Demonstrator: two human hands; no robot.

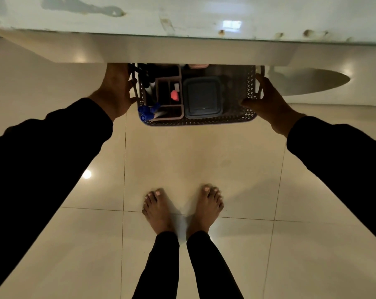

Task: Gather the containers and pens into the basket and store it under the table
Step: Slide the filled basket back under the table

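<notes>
A dark perforated basket [202, 121] sits low at the table's front edge, its far half hidden beneath the tabletop. Inside it lie a square grey lidded container [202, 98], a brown divided organiser [168, 93] with a pink item, and blue-capped pens [147, 111] at the left. My left hand [115, 91] grips the basket's left side. On the right rim rests my right hand [269, 102], closed on it. Both sleeves are black.
The white glossy table [182, 50] overhangs the basket across the top of the view. Beige tiled floor [204, 160] spreads below. My bare feet [182, 208] stand on it, a step back from the basket.
</notes>
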